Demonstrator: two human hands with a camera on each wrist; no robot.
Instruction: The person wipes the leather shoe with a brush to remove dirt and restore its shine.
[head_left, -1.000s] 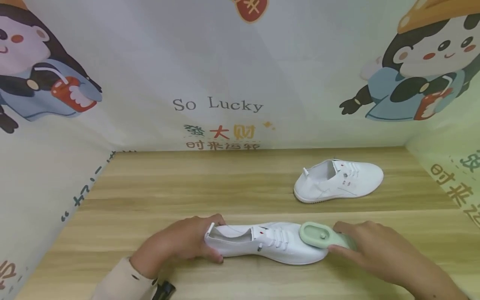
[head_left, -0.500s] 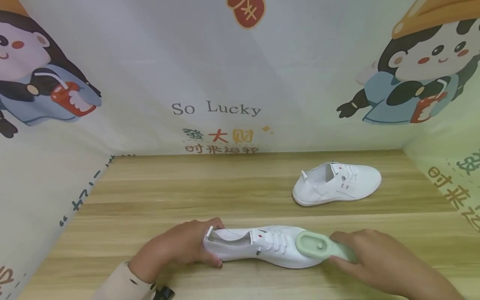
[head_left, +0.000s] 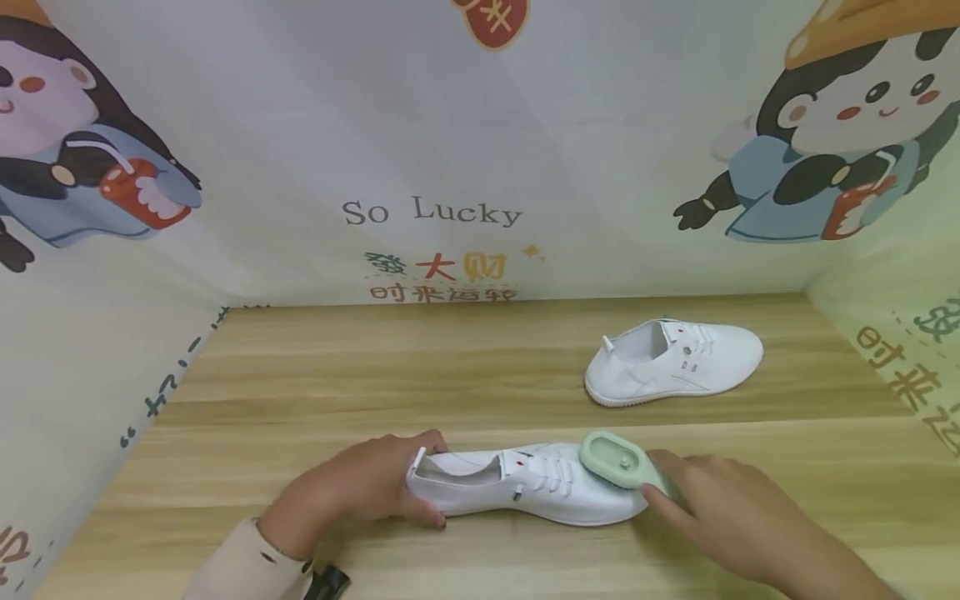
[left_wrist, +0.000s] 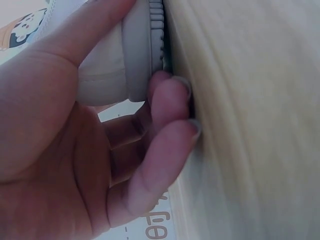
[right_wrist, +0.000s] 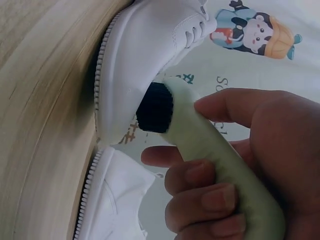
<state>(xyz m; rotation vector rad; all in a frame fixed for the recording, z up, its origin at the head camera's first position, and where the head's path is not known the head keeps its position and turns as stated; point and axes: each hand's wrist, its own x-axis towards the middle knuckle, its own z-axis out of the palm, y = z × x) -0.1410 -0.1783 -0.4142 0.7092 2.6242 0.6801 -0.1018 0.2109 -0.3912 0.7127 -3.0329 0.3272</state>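
A white lace-up shoe (head_left: 525,483) stands on the wooden table, its toe to the right. At its heel my left hand (head_left: 375,479) grips it, thumb along the near side and fingers round the back. In the left wrist view the fingertips (left_wrist: 172,102) curl by the sole's edge, close to the tabletop. My right hand (head_left: 735,508) holds a pale green brush (head_left: 617,461) by its handle. Dark bristles (right_wrist: 155,107) meet the upper near the toe in the right wrist view, with fingers wrapped round the handle.
A second white shoe (head_left: 675,362) sits farther back on the right, toe to the right. Printed cloth walls (head_left: 442,125) enclose the wooden tabletop (head_left: 360,367) at the back and sides. A small black object (head_left: 327,581) shows beside the left sleeve (head_left: 243,567).
The brush has shifted over the shoe's toe, first slightly nearer me, then back and leftward toward the laces, with my right hand following. My left hand keeps its grip on the heel.
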